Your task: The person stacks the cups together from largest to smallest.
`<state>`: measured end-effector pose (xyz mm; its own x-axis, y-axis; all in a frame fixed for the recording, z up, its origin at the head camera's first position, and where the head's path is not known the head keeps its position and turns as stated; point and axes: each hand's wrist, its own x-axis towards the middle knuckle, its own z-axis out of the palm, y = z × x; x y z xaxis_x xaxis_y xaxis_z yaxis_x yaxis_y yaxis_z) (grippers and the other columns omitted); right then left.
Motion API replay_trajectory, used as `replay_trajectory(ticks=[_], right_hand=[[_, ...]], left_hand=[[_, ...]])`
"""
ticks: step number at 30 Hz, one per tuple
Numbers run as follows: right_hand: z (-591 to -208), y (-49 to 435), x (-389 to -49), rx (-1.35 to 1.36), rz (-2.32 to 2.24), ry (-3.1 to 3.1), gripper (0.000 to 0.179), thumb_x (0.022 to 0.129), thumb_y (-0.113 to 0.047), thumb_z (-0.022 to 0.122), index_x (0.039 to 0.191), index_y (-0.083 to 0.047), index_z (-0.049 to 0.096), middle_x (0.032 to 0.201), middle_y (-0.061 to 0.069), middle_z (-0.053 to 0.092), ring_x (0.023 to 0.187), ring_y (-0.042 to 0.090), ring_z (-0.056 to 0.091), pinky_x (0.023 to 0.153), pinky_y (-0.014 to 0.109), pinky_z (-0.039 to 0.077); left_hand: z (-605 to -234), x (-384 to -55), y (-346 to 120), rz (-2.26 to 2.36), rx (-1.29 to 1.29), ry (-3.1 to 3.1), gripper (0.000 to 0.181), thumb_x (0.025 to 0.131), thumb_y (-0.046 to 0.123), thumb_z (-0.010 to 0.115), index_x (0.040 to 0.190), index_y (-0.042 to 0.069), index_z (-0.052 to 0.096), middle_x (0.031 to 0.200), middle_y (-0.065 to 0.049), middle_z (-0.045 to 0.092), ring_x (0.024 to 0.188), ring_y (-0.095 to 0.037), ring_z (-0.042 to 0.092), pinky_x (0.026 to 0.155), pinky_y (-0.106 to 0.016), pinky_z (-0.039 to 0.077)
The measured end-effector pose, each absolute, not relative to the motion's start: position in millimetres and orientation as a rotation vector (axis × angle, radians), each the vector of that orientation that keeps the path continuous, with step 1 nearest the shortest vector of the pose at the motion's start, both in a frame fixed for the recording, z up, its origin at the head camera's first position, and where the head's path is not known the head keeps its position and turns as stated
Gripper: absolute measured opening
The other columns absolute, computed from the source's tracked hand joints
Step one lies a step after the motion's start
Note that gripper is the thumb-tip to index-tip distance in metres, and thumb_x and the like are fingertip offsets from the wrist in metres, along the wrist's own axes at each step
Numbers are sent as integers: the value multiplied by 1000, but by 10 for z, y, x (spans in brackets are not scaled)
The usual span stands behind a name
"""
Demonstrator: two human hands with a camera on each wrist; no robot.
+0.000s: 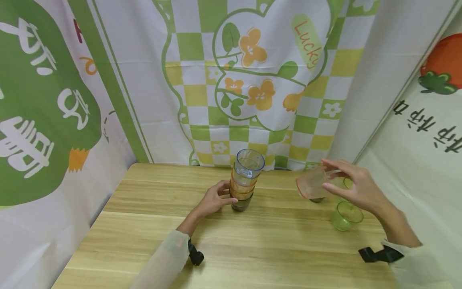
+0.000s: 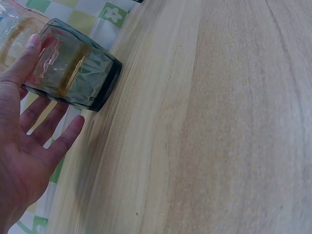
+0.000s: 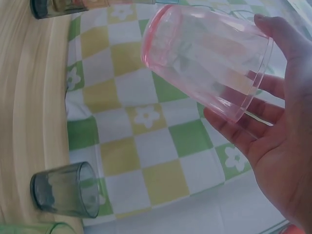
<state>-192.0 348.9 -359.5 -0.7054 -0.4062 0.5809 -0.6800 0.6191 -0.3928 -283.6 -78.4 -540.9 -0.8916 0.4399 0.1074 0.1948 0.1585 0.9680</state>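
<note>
A stack of clear tumblers (image 1: 243,186) stands on the table, a blue-rimmed one on top, amber ones in the middle and a dark grey one at the bottom. My left hand (image 1: 215,197) holds the stack low down, its thumb on the grey tumbler (image 2: 78,68) and fingers round the far side. Over at the right, my right hand (image 1: 355,184) grips a clear pink tumbler (image 3: 209,58) near its rim. That tumbler hangs tilted above the table, its thick base toward the lower left.
A grey tumbler (image 3: 66,190) stands below the pink one, partly hidden in the head view. Nearby is a green tumbler (image 1: 346,216), with a yellow-green one (image 1: 347,183) mostly behind my right hand. A checked curtain (image 1: 252,100) hangs along the wooden table's (image 1: 231,249) back edge.
</note>
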Motion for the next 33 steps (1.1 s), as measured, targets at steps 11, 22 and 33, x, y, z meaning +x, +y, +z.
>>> replay_trajectory(ticks=[11, 22, 33], right_hand=[[-3526, 3305, -2020, 912, 910, -2315, 80, 70, 14, 89, 144, 0, 63, 127, 15, 71, 109, 3, 69, 94, 13, 55], [-3490, 3128, -2117, 969, 1041, -2230, 83, 65, 21, 88, 142, 6, 62, 126, 21, 69, 113, 5, 69, 96, 18, 57], [-3439, 2971, -2227, 1024, 1126, -2129, 84, 62, 29, 85, 140, 9, 61, 130, 23, 67, 117, 7, 68, 98, 21, 57]], left_hand=[[-5426, -2844, -769, 1831, 612, 2229, 58, 91, 23, 88, 142, 16, 61, 145, -7, 63, 136, -38, 58, 113, -55, 50], [-5432, -2836, -769, 1822, 605, 2243, 58, 89, 23, 89, 141, 16, 62, 143, -7, 64, 134, -36, 61, 113, -54, 50], [-5447, -2847, -782, 1813, 619, 2254, 60, 88, 26, 90, 141, 17, 62, 143, -6, 64, 134, -35, 61, 113, -53, 50]])
